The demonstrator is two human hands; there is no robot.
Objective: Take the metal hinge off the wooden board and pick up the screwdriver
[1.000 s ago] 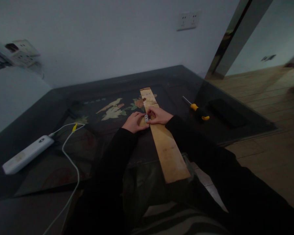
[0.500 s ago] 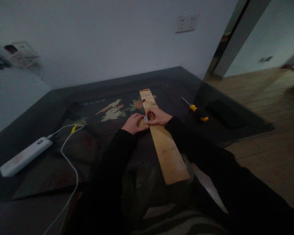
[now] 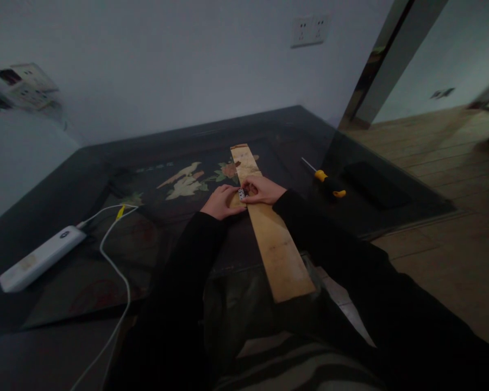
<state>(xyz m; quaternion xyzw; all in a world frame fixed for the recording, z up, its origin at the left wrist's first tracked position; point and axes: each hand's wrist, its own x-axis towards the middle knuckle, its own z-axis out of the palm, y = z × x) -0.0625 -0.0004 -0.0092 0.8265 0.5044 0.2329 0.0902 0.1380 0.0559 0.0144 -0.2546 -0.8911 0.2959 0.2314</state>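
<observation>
A long, narrow wooden board (image 3: 279, 250) lies at a slant on the dark table, its near end jutting past the front edge. On it, around its middle, sits a small white piece with dark spots (image 3: 242, 194), too small to make out exactly. My left hand (image 3: 220, 202) curves around the piece from the left, thumb and fingers closed at its sides. From the right, my right hand (image 3: 265, 191) pinches at the same piece, its palm over the board. A patch of tan wood (image 3: 235, 203) shows between my left thumb and fingers. Fingertips partly hide the contact.
A screwdriver (image 3: 324, 180) with a yellow and black handle lies to the right, beside a dark flat object (image 3: 375, 184). On the left is a white power bank (image 3: 43, 259) with a white cable (image 3: 116, 266). The wall behind carries sockets (image 3: 309, 31).
The view has shifted slightly, so everything sits a little higher in the picture. Both hands stay at the small white piece, with hardly any visible movement.
</observation>
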